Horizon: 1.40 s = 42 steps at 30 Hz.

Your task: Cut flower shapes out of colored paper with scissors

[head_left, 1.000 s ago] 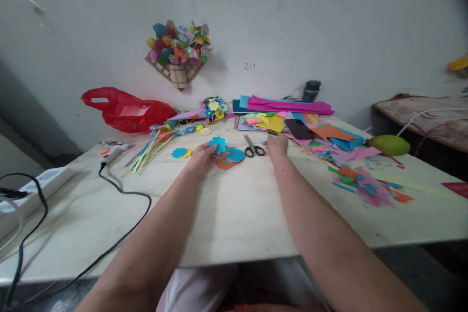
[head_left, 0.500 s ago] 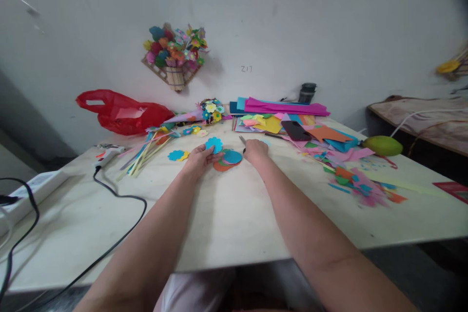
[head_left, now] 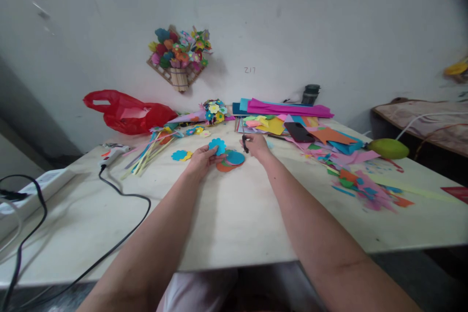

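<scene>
My left hand (head_left: 204, 160) pinches a blue scalloped paper flower (head_left: 217, 146) between thumb and fingers. Just right of it, blue, orange and other coloured paper circles (head_left: 234, 157) lie on the table in an overlapping pile. My right hand (head_left: 256, 146) is closed on the dark handles of a pair of scissors (head_left: 244, 142), whose blades point away from me, clear of the paper flower. To the left of my left hand, a blue cut flower (head_left: 179, 155) rests beside a yellow one (head_left: 188, 156).
A red plastic bag (head_left: 135, 119) and paper strips (head_left: 151, 153) lie at the left. Coloured scraps (head_left: 365, 187), a phone (head_left: 298, 132) and a green-yellow fruit (head_left: 388, 148) are at the right. A black cable (head_left: 126, 196) crosses the left side of the table (head_left: 241, 234).
My right hand has turned, and the scissors now point upward and away, with their handles in sight. My left hand keeps hold of the blue flower. The whole view has shifted slightly.
</scene>
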### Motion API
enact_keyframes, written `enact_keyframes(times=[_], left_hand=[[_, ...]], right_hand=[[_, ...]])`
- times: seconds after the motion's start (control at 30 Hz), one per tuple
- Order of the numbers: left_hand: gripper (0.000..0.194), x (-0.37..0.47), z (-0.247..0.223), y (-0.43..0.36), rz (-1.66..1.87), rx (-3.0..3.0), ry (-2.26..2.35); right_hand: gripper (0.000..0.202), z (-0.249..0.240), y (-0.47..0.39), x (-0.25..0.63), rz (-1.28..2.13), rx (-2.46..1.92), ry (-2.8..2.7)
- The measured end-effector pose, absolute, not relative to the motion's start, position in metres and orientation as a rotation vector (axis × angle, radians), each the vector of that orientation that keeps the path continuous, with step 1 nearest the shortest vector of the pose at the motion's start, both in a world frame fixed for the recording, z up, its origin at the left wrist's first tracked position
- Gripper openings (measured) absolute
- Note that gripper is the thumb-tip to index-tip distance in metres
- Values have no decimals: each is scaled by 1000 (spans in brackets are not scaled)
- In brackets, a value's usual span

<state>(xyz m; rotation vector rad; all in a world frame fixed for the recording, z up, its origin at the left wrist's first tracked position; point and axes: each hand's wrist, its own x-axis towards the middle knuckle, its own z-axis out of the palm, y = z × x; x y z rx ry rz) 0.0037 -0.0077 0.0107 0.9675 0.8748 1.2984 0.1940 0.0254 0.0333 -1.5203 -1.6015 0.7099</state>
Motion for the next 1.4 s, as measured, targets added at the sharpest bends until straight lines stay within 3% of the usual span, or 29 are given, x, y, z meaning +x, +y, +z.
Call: enact_keyframes(times=[0.17,0.6,0.93,1.4], left_hand=[[9,3,8,-6,1303,990,853],[24,1,6,-4,1425,1067,840],[28,1,6,-4,1446,1042,770],[15,1,12,-7,1436,962,797]], right_hand=[[25,33,18,183,1186,-1172,-1396],[26,33,8,177,1251,-1083,-1608],[37,36,1,184,1387,-1010,-1889],[34,34,2,190,1391,-980,-1989]])
